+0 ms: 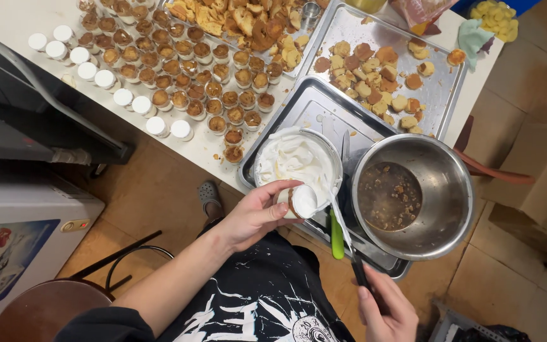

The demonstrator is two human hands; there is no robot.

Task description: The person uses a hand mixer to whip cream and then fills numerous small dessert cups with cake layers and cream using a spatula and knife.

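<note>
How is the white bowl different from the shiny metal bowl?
The white bowl holds fluffy white cream; the metal bowl holds brown liquid with crumbs. The white bowl is smaller and nearly full; the metal bowl is bigger, filled only at the bottom. Both are round and sit in the same metal tray.

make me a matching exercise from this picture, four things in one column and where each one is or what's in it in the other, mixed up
Things:
1. small cup
2. steel bowl
3. green-handled knife
4. white tub

Places or contents:
A. holds brown liquid with crumbs
B. lies on the tray between the tub and the bowl
C. held in the left hand, cream on top
D. full of white cream

Pairs: 1-C, 2-A, 3-B, 4-D
</note>
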